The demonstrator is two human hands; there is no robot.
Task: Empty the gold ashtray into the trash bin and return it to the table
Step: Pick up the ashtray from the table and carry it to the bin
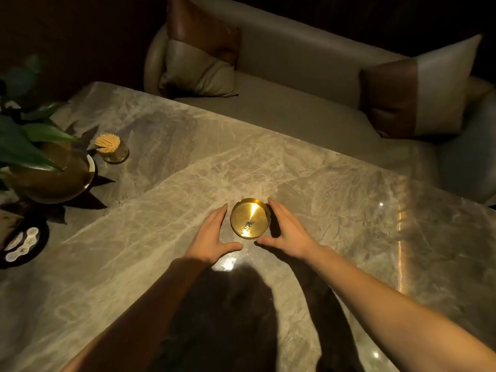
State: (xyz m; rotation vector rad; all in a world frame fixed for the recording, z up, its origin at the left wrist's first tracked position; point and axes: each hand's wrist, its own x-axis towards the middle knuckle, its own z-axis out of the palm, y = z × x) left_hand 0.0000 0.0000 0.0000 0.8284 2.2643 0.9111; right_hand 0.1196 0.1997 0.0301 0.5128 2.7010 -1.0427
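A round gold ashtray [250, 218] sits on the marble table [161, 210] near its middle, with a little dark ash on its floor. My left hand [212, 234] is spread flat just left of the ashtray, thumb pointing right below it. On the other side my right hand [287, 232] is open, its fingers close beside the rim and its thumb pointing left. Neither hand clearly touches the ashtray. No trash bin is in view.
A potted plant in a brown bowl [51, 178] stands at the table's left. Behind it is a glass toothpick holder [111, 147]. A dark dish [24, 242] lies at the left edge. A beige sofa [295, 76] with two cushions runs along the far side.
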